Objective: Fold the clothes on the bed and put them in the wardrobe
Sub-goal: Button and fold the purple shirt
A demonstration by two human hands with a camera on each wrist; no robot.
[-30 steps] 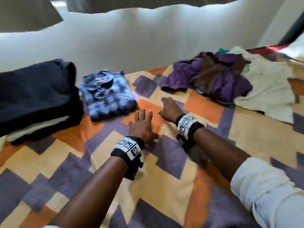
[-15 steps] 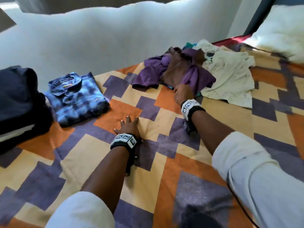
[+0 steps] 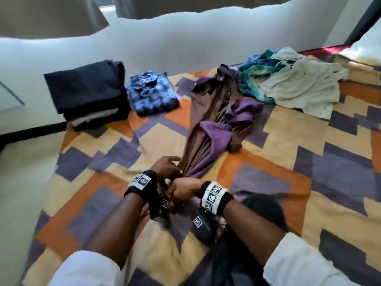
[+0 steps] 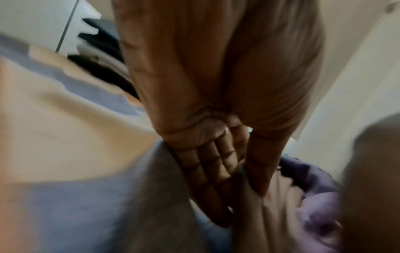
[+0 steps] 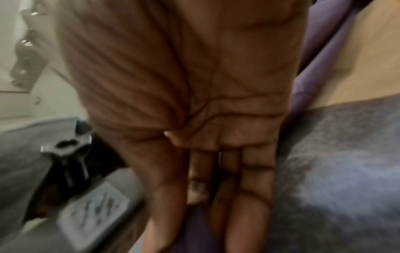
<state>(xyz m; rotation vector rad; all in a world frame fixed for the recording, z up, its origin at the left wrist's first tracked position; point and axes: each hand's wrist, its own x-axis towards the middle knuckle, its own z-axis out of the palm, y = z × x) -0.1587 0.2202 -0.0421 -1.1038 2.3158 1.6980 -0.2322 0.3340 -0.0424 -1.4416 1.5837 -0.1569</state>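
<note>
A brown and purple garment lies stretched in a long bunch down the middle of the bed. My left hand and right hand meet at its near end, and both grip the gathered fabric. In the left wrist view my left hand pinches cloth between thumb and fingers, with purple garment folds beyond. The right wrist view is blurred. There my right hand has purple garment cloth between its thumb and fingers.
A folded dark pile and a folded blue plaid shirt sit at the far left of the patterned bed cover. A loose heap of teal and cream clothes lies far right, beside a white pillow.
My right hand took the brown and purple garment from the heap and dragged it toward me. My left hand left the bed cover and joined it on the near end.
</note>
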